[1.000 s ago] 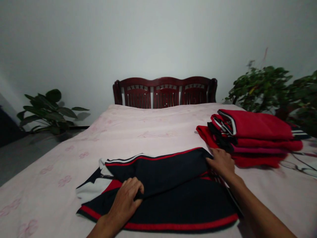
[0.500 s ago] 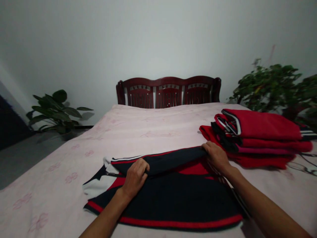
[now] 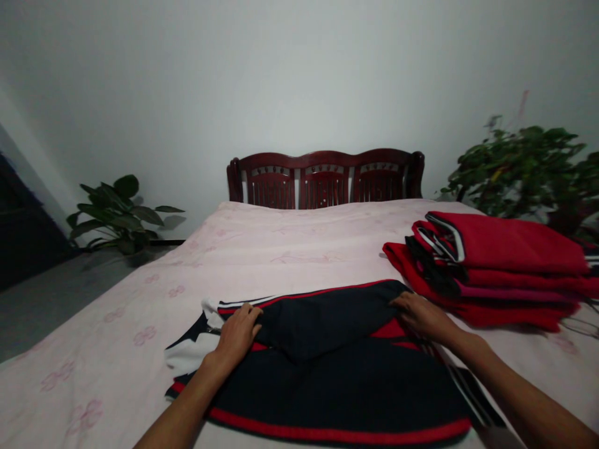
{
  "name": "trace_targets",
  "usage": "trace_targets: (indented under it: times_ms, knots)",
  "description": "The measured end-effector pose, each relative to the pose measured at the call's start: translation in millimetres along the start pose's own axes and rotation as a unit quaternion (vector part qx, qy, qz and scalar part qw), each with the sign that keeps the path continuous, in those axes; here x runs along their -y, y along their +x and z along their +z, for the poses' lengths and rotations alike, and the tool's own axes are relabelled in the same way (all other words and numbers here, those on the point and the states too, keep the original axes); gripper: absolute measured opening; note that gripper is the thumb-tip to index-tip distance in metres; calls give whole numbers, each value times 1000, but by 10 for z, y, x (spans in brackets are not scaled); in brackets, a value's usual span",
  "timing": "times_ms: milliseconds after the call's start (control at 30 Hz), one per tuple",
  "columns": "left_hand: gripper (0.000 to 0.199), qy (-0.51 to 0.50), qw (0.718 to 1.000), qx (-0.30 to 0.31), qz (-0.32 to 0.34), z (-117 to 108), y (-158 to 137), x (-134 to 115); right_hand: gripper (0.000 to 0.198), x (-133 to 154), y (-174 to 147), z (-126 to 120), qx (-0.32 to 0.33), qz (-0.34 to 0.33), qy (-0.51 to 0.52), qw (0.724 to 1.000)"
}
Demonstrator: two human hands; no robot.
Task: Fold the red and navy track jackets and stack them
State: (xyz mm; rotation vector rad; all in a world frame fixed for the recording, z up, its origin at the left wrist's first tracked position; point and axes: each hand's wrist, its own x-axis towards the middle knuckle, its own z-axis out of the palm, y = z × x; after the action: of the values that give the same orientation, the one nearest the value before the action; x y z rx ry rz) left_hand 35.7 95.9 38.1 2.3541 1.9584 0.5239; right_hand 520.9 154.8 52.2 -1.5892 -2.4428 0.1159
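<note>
A dark navy jacket with red and white trim lies on the bed in front of me, its upper part folded over toward me. White cloth and a bit of zipper show at its left end. My left hand is at the left part of the folded layer, fingers closed on the fabric. At the right end of the same fold, my right hand pinches the cloth near the corner. The fingertips of both hands are partly lost against the dark fabric.
A stack of folded red clothes sits on the bed to the right. The bed has a pale pink flowered sheet. Beyond it stands a dark wooden headboard. Leafy plants flank the bed, one left and one right.
The raised fold of the jacket has come down flatter toward me, covering more of the red inside. My left hand has shifted left along it; my right hand has moved slightly right and lower.
</note>
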Motion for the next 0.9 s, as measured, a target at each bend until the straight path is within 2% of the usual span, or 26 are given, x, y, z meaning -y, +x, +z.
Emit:
trace_targets:
  times_ms: [133,233,333,433,500,533,633,700,767,833,900]
  knots:
    - [15,-4,1000,16,18,58,40,125,37,35,3,-20,-32,26,17,999]
    - [21,-19,1000,-5,22,-91,65,210,38,93,-31,-88,-91,62,38,993]
    - [27,-36,999,-10,20,-268,70,314,39,159,-126,-117,-128,43,13,991]
    - [24,-39,998,51,20,-317,45,389,37,178,-242,-84,-42,33,34,998]
    - [23,-24,997,68,3,-266,34,407,42,163,-280,-75,15,78,81,994]
    - [23,-15,998,62,-11,-223,37,409,43,157,-277,-85,16,107,99,989]
    - [28,14,998,34,-55,-70,76,403,44,208,-191,-154,-63,149,91,983]
    - [29,27,996,25,-76,25,110,406,48,309,-105,-171,-130,137,35,981]
    - [28,36,995,20,-87,95,132,425,53,424,-41,-110,-163,119,-33,979]
    - [28,39,995,17,-91,129,140,459,56,501,-26,32,-131,125,-91,979]
    - [28,38,995,18,-89,123,145,504,59,518,-55,199,-46,157,-121,979]
